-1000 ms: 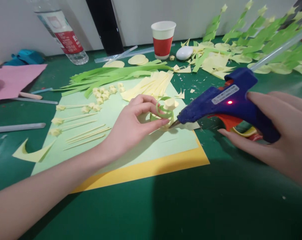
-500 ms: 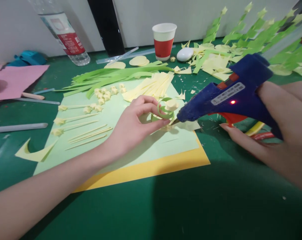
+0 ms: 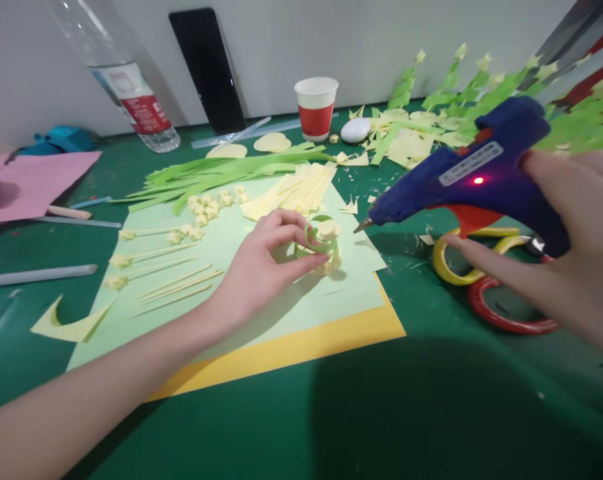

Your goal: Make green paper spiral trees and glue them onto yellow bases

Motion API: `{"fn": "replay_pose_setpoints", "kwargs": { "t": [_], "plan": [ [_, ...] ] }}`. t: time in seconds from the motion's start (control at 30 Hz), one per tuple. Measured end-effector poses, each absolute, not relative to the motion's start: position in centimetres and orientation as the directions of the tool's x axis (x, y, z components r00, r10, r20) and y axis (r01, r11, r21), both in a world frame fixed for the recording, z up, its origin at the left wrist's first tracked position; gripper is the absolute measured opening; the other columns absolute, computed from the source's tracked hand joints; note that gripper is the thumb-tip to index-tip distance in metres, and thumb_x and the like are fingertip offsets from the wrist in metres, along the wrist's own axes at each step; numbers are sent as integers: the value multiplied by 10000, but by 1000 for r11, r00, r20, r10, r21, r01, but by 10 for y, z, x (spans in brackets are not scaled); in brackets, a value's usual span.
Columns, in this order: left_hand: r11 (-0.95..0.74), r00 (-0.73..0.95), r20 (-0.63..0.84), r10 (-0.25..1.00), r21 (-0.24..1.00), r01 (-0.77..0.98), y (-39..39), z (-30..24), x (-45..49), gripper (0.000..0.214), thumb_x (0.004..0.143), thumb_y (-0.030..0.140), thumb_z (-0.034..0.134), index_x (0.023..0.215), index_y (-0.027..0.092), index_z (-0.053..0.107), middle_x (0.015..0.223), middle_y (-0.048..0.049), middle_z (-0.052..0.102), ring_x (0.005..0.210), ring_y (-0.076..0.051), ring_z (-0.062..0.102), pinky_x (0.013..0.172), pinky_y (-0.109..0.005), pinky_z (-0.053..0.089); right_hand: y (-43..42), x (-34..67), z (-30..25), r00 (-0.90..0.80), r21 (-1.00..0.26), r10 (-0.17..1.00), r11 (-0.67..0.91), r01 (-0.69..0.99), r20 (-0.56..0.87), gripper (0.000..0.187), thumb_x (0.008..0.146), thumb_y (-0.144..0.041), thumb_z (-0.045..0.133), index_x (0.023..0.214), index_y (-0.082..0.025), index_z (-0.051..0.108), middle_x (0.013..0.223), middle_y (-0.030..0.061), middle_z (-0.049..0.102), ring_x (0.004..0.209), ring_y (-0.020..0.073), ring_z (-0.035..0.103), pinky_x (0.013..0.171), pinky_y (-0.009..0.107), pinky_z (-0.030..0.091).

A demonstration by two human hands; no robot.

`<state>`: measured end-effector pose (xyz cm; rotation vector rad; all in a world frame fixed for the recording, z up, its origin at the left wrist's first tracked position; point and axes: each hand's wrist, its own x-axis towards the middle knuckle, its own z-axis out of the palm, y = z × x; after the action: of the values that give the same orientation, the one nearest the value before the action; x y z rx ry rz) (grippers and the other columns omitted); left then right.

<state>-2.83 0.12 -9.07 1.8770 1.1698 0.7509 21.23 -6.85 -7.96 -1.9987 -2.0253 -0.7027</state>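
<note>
My left hand (image 3: 276,243) pinches a small paper craft piece (image 3: 328,231), a pale yellow paper star with a curled green paper strip around it. The piece is held low over the pale green paper sheet (image 3: 261,320); its underside is partly hidden by my fingers. My right hand (image 3: 566,220) grips a blue hot glue gun (image 3: 431,183) with an orange trigger and a lit red light. The gun's metal tip points left, a short gap away from the craft piece. Folded paper stars (image 3: 204,208) and thin sticks (image 3: 176,288) lie left of my left hand.
Scissors (image 3: 448,267) with yellow and red handles lie below the glue gun. Behind are green paper strips (image 3: 231,170), pale yellow strips (image 3: 294,187), a paper cup (image 3: 316,123), a water bottle (image 3: 148,117) and a leaning phone (image 3: 208,73). Green paper plants (image 3: 446,87) stand back right.
The glue gun has drawn back to the right, its tip leaving the craft piece. My left hand still holds the piece. The view has shifted, showing more of the scissors and phone.
</note>
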Motion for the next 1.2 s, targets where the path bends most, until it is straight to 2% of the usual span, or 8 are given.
{"fn": "replay_pose_setpoints", "kwargs": {
  "t": [0.13, 0.2, 0.37, 0.5, 0.67, 0.77, 0.83, 1.2],
  "plan": [
    [-270, 408, 70, 910, 848, 456, 1, -89, -28, 95, 712, 286, 631, 634, 233, 618, 992, -30, 553, 954, -252, 527, 910, -440, 375, -54, 224, -63, 38, 168, 914, -115, 979, 403, 802, 713, -817, 87, 909, -171, 519, 657, 69, 509, 514, 165, 406, 447, 286, 271],
    [-269, 411, 65, 909, 846, 461, 1, -89, -29, 102, 715, 284, 627, 629, 231, 614, 990, -35, 549, 960, -256, 524, 910, -447, 373, -45, 230, -53, 232, 131, 930, -278, 952, 283, 682, 680, -831, 250, 743, -191, 476, 535, 11, 425, 431, 118, 313, 430, 266, 257],
    [-247, 408, 38, 912, 845, 475, 2, -88, -30, 112, 721, 315, 624, 647, 232, 610, 1008, -44, 531, 975, -269, 516, 917, -461, 370, -31, 245, -48, 431, 87, 901, -434, 897, 50, 375, 776, -511, 558, 648, -192, 407, 541, 9, 475, 416, 106, 378, 438, 253, 319],
    [-234, 402, 18, 915, 837, 495, 2, -88, -30, 127, 737, 324, 613, 656, 227, 602, 1033, -55, 519, 995, -281, 508, 913, -482, 368, -32, 254, -64, 344, 57, 938, -346, 936, 53, 406, 838, -533, 416, 662, -170, 461, 549, 60, 512, 429, 168, 465, 424, 292, 355],
    [-218, 405, 2, 914, 846, 487, 1, -87, -29, 142, 741, 344, 613, 663, 226, 607, 1035, -58, 513, 989, -287, 510, 890, -490, 381, -41, 239, -70, 28, 101, 944, -65, 993, 327, 400, 824, -467, 474, 912, -94, 589, 975, 218, 564, 912, 347, 519, 714, 435, 409],
    [-201, 404, -12, 915, 853, 481, 2, -87, -29, 140, 737, 344, 616, 664, 226, 607, 1045, -59, 505, 991, -289, 508, 872, -485, 393, -42, 214, -71, -421, 69, 763, 447, 892, 491, 305, 904, -299, 384, 920, -138, 642, 903, 127, 603, 849, 257, 509, 741, 413, 397],
    [-201, 401, -8, 916, 855, 477, 2, -87, -30, 132, 733, 339, 621, 664, 227, 604, 1041, -59, 504, 995, -289, 503, 877, -486, 390, -35, 195, -75, -536, 62, 710, 576, 815, 457, 267, 899, -187, 406, 828, -152, 661, 841, 73, 610, 795, 184, 499, 703, 324, 398],
    [-198, 403, -8, 915, 862, 467, 0, -85, -28, 111, 732, 321, 606, 674, 227, 599, 1014, -57, 501, 1007, -276, 487, 956, -492, 343, 8, 165, -95, -797, 170, 496, 802, 572, 345, 231, 836, -87, 520, 635, -135, 623, 648, 35, 573, 698, 156, 375, 623, 281, 274]
  ]
}}
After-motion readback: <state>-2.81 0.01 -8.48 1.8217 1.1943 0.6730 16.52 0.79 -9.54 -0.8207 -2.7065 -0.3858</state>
